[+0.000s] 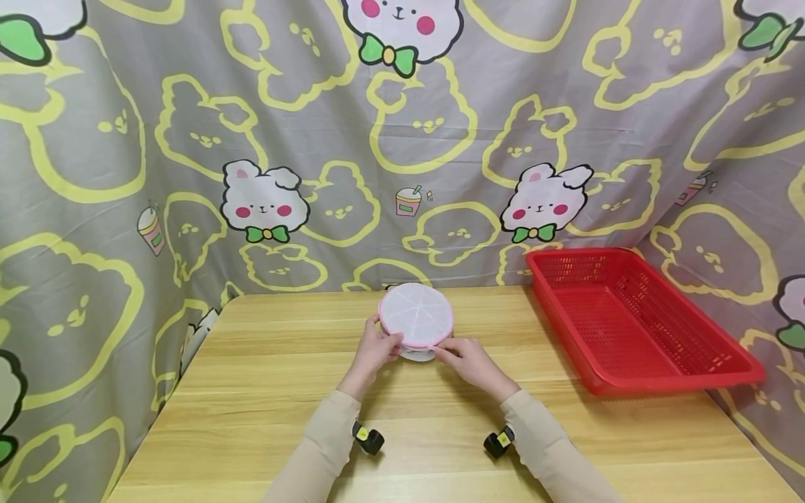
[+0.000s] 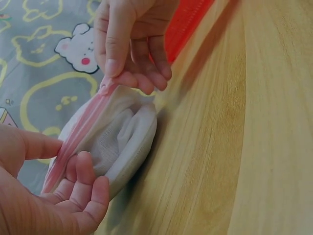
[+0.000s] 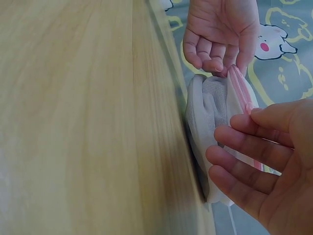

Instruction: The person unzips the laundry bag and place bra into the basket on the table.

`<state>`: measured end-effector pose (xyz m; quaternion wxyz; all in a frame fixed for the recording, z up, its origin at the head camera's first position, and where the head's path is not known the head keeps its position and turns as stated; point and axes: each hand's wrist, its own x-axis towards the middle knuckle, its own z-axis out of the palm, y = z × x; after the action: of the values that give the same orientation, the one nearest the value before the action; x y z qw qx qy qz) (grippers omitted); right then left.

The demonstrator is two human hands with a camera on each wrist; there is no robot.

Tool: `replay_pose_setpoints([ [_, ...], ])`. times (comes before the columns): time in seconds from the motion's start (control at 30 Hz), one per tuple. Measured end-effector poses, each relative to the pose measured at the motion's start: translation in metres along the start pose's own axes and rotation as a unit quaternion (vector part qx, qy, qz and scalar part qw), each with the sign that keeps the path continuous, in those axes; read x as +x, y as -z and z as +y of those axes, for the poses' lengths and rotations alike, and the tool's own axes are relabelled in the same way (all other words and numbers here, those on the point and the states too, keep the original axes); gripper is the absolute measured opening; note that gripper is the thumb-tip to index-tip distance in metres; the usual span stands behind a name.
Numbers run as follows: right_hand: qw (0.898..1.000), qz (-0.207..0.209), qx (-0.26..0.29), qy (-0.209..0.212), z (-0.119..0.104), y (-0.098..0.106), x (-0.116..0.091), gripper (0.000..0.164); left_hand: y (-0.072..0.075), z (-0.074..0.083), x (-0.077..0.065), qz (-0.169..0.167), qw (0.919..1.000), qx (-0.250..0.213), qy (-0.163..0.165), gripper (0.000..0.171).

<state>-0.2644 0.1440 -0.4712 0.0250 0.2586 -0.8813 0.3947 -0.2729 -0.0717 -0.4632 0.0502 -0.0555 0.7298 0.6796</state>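
A round white mesh pouch (image 1: 416, 314) with a pink zipper edge stands on the wooden table, its round top facing up. In the left wrist view its soft pale side (image 2: 129, 142) is creased, and the pink zipper (image 2: 80, 129) runs along the rim. My left hand (image 1: 376, 344) pinches the rim at the left between thumb and fingers. At the front right of the rim, my right hand (image 1: 468, 360) pinches the zipper pull (image 3: 251, 108) between thumb and index finger, its other fingers loosely spread. Whatever may be inside the pouch is hidden.
A red plastic basket (image 1: 641, 325) with perforated walls stands at the table's right. Behind the wooden table (image 1: 283, 391) hangs a grey curtain (image 1: 339, 161) with cartoon prints, which also runs along both sides. Each wrist carries a small black camera (image 1: 370, 439).
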Motion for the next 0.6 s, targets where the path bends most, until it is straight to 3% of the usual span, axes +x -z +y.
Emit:
replay_pose_setpoints([
  [0.27, 1.000, 0.000, -0.007, -0.003, -0.0002, -0.0001, -0.0004, 0.019, 0.0009, 0.0099, -0.0077, -0.008, 1.0000, 0.002, 0.006, 0.073],
  [0.4, 1.000, 0.002, -0.009, -0.003, -0.0002, 0.0000, -0.0008, 0.019, -0.0004, 0.0012, -0.0013, 0.000, 1.0000, 0.000, 0.005, 0.073],
  [0.6, 1.000, -0.002, -0.011, -0.003, 0.0002, 0.0003, -0.0009, 0.019, -0.0004, 0.0005, 0.0000, 0.002, 1.0000, 0.003, 0.006, 0.073],
])
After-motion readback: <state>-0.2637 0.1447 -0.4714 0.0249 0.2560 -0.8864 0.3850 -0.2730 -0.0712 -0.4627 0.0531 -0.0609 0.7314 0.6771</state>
